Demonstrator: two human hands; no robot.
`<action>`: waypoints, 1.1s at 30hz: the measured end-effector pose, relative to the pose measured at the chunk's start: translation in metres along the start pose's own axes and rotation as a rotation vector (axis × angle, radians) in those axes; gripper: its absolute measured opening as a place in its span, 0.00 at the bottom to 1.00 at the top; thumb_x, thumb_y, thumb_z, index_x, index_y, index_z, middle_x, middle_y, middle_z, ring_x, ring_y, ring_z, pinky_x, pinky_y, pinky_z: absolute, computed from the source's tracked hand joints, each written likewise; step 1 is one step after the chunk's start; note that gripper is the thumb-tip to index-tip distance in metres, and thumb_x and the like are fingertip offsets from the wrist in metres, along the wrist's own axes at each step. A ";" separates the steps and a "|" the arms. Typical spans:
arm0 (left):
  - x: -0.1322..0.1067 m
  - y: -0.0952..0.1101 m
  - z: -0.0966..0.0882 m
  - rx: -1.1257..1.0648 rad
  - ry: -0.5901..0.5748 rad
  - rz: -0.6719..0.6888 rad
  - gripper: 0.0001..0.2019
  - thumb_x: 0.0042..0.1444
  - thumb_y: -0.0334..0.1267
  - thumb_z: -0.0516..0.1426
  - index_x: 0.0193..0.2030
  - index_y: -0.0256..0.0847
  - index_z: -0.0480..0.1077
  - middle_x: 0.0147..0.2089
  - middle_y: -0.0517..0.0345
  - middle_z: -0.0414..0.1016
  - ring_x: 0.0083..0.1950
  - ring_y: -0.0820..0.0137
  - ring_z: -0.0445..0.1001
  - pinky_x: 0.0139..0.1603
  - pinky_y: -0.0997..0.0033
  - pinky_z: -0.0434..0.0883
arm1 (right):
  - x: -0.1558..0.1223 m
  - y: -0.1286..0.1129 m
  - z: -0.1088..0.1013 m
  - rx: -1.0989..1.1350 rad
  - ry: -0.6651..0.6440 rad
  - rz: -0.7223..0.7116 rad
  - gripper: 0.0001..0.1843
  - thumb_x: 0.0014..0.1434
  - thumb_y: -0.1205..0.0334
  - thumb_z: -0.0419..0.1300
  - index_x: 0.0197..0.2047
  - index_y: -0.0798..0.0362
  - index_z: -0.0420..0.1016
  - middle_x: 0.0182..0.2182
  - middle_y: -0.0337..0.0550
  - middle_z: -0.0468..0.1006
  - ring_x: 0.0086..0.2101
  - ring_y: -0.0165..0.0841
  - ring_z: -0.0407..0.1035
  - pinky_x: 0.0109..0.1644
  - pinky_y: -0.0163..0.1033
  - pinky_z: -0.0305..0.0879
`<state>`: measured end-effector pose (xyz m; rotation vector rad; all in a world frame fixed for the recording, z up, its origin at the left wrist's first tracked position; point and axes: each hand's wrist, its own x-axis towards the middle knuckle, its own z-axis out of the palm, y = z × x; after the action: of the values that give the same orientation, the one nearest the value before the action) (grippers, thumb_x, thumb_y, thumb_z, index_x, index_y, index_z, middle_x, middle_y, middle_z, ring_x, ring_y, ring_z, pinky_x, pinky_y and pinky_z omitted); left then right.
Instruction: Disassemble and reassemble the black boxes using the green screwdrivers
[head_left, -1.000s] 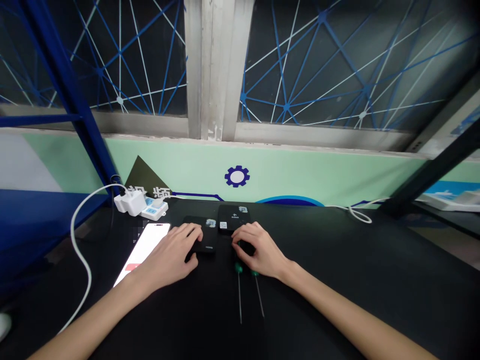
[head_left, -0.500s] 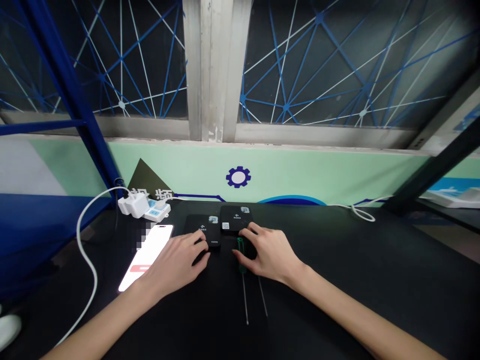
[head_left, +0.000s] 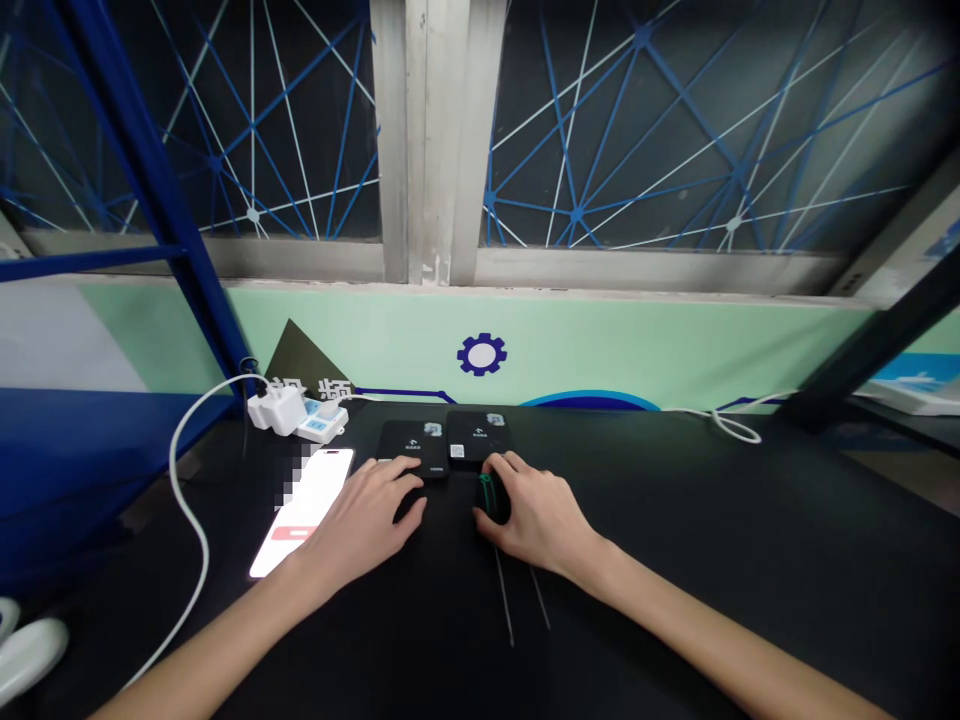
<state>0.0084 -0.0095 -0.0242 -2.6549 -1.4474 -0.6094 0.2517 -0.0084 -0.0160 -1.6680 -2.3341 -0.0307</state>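
Observation:
My left hand [head_left: 364, 520] lies palm down on the black tabletop, fingers spread, its fingertips touching the near edge of a flat black box [head_left: 411, 445]. A second black box [head_left: 480, 437] sits just right of the first. My right hand [head_left: 536, 515] is curled over the green-and-black handle of a screwdriver [head_left: 489, 495]. Two thin metal shafts [head_left: 519, 600] run from under that hand toward me.
A lit phone [head_left: 304, 510] lies left of my left hand. A white charger and power strip [head_left: 296, 415] sit at the back left, with a white cable [head_left: 184, 520] looping toward me. A blue frame post [head_left: 161, 190] stands at left. Another white cable [head_left: 731, 425] lies at back right.
My right hand has closed over the screwdriver handles and drawn them under its palm. The view has shifted slightly, and both hands sit a little farther right.

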 end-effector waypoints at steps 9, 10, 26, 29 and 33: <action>-0.004 -0.004 0.015 0.020 -0.015 -0.020 0.18 0.66 0.46 0.54 0.58 0.41 0.71 0.69 0.50 0.66 0.68 0.50 0.66 0.66 0.45 0.65 | 0.002 0.003 -0.003 0.027 -0.059 0.043 0.17 0.52 0.56 0.62 0.42 0.51 0.64 0.38 0.42 0.73 0.28 0.34 0.70 0.28 0.37 0.44; -0.004 -0.004 0.016 0.018 -0.023 -0.022 0.19 0.66 0.46 0.53 0.59 0.41 0.70 0.70 0.49 0.64 0.68 0.50 0.65 0.66 0.45 0.65 | 0.004 0.005 -0.005 0.004 -0.062 0.054 0.17 0.51 0.56 0.62 0.43 0.51 0.64 0.38 0.42 0.73 0.28 0.35 0.70 0.28 0.37 0.44; -0.002 -0.011 0.018 -0.006 -0.014 -0.047 0.18 0.66 0.45 0.53 0.59 0.41 0.68 0.70 0.50 0.63 0.70 0.49 0.62 0.68 0.44 0.62 | 0.017 0.027 -0.022 -0.251 -0.211 0.203 0.30 0.54 0.55 0.57 0.58 0.62 0.65 0.41 0.58 0.77 0.38 0.53 0.77 0.34 0.44 0.61; -0.002 -0.011 0.017 -0.008 -0.011 -0.040 0.18 0.66 0.45 0.53 0.59 0.41 0.68 0.71 0.50 0.63 0.70 0.50 0.62 0.69 0.43 0.62 | 0.019 0.031 -0.024 -0.258 -0.228 0.216 0.30 0.55 0.53 0.58 0.57 0.61 0.66 0.41 0.58 0.77 0.39 0.53 0.77 0.35 0.44 0.62; -0.002 -0.011 0.017 -0.004 -0.029 -0.026 0.19 0.66 0.46 0.53 0.60 0.42 0.67 0.71 0.50 0.62 0.69 0.52 0.63 0.70 0.45 0.60 | 0.018 0.034 -0.026 -0.271 -0.236 0.217 0.30 0.55 0.52 0.58 0.57 0.60 0.67 0.40 0.58 0.78 0.39 0.53 0.77 0.35 0.44 0.63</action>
<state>0.0037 -0.0005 -0.0421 -2.6631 -1.4914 -0.5778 0.2831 0.0149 0.0086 -2.1560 -2.3851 -0.1192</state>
